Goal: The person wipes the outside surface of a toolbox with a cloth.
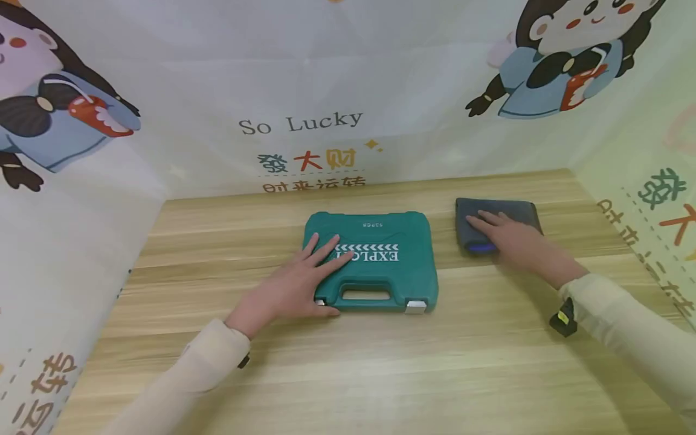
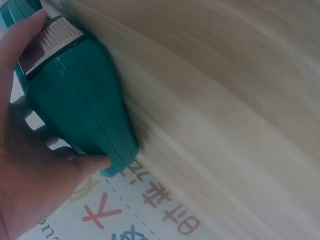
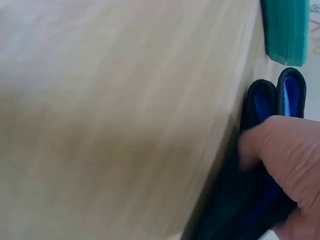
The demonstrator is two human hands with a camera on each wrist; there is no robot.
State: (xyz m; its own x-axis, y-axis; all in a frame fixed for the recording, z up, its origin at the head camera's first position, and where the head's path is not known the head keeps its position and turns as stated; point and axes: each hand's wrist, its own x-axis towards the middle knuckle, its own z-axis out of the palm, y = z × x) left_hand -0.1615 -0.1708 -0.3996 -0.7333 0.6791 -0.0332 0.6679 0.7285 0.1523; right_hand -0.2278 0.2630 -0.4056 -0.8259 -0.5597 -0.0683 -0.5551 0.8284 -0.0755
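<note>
A teal plastic tool case (image 1: 375, 269) lies flat on the table, its "EXPLOIT" lettering upside down and its handle on the near side. My left hand (image 1: 293, 287) rests on its left part with fingers spread over the lid; the thumb lies along the near edge by a latch. To the right, a dark folded case (image 1: 502, 208) with a blue lining lies on the table. My right hand (image 1: 516, 241) holds it, fingers across the top. In the right wrist view the thumb (image 3: 270, 140) presses over its folded layers, and the other fingers are mostly hidden.
The wood-grain table (image 1: 380, 374) is bounded by a printed cloth (image 1: 304, 78) behind and at both sides. A gap of tabletop separates the two cases. Toward the back right, the folded case lies near the table's far edge.
</note>
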